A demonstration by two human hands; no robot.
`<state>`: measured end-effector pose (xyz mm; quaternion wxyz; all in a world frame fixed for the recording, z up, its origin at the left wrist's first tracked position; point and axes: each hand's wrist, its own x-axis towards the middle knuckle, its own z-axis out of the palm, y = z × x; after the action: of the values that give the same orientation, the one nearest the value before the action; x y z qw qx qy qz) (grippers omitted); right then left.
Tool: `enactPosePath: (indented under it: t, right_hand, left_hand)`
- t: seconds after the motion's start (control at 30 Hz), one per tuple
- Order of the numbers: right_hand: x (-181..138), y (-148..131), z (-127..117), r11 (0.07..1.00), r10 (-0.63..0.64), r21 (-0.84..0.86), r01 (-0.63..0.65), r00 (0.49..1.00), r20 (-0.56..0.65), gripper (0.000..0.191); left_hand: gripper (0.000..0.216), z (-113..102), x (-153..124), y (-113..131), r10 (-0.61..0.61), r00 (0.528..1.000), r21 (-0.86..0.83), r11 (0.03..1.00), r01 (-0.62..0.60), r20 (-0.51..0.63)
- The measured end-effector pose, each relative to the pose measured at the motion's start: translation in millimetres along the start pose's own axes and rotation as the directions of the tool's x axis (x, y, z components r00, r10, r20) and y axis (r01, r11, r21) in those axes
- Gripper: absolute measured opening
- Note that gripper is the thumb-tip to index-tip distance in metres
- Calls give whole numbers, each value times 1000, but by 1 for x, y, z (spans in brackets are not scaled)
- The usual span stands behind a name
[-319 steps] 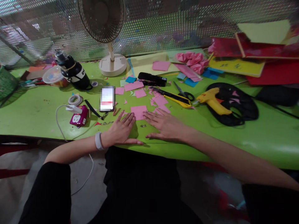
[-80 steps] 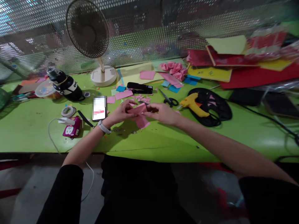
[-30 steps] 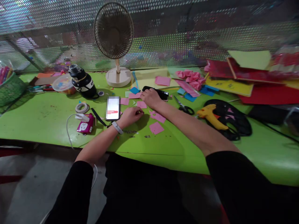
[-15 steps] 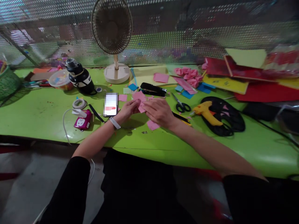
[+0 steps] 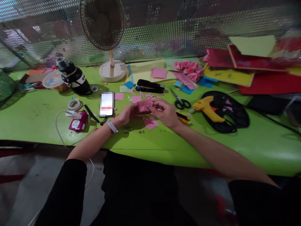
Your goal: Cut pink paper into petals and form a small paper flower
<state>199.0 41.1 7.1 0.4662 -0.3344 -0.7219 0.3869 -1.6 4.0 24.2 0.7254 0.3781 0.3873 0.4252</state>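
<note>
Between my two hands is a pink paper piece (image 5: 144, 106), raised a little over the green table. My left hand (image 5: 127, 115) is closed on its left edge, with a pale band on the wrist. My right hand (image 5: 165, 112) pinches the same paper from the right side. Below them a pink paper square (image 5: 151, 123) lies on the table. Small pink scraps are scattered just behind my hands, near a black stapler (image 5: 150, 86). To the right of my right hand rest black-handled scissors (image 5: 182, 102) and a yellow cutter (image 5: 183, 118), partly hidden by the hand.
A phone (image 5: 107, 104) lies left of my hands, near a purple power adapter (image 5: 78, 121) with a white cable. Behind stand a black bottle (image 5: 74, 78) and a fan (image 5: 112, 70). A yellow glue gun (image 5: 210, 108) rests at right, with crumpled pink paper (image 5: 189, 69) farther back.
The pink paper in my hands has turned to show a broader, flatter face. My hands hold it slightly farther apart. The whole view has shifted a little.
</note>
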Motion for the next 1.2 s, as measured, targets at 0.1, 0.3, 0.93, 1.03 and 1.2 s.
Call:
enactPosePath:
  t: [0.1, 0.3, 0.93, 1.03, 1.2]
  right_hand:
    - [-2, 1, 0, 996, 75, 41, -77, 996, 47, 33]
    - [-2, -3, 1, 986, 130, 98, -135, 990, 56, 29]
    - [2, -8, -1, 917, 263, 304, -260, 964, 31, 33]
    - [3, -2, -2, 892, 298, 345, -292, 954, 38, 38]
    - [3, -2, -7, 889, 293, 335, -311, 950, 105, 43]
  left_hand:
    - [23, -1, -2, -2, 62, 997, 100, 993, -65, 38]
    - [16, -2, -1, -7, 82, 993, 226, 969, -100, 89]
    - [20, 8, -5, -5, 2, 997, 272, 962, -22, 72]
    - [20, 6, -4, -5, -2, 997, 287, 958, -19, 72]
    - [22, 3, -5, -7, 20, 996, 276, 960, -42, 82]
